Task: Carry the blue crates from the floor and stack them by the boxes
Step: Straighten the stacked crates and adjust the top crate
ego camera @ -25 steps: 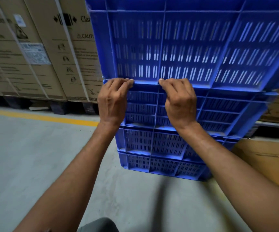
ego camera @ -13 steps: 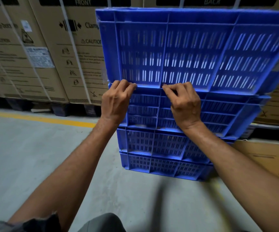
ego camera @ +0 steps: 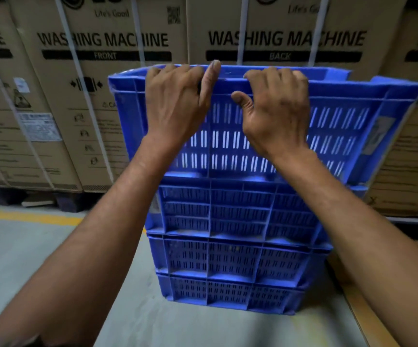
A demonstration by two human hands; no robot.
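Four blue crates in the pile by my count, and both hands are up on the top crate (ego camera: pixel 340 126). The left hand (ego camera: pixel 177 106) has its fingers hooked over the near rim with the thumb lying along the edge, and the right hand (ego camera: pixel 278 113) sits just beside it, fingers curled over the same rim, thumb poking out toward the left one. So each grip is closed on that top crate's rim, near the middle of the long side. Right below the grip the crate's slotted wall has light coming through it, and under that sit the three lower crates (ego camera: pixel 235 256), the bottom one on the concrete floor (ego camera: pixel 40 246). Directly behind the grip is a wall of strapped washing machine boxes (ego camera: pixel 102 71). A yellow floor line (ego camera: pixel 27 216) runs off to the left, below the left forearm.
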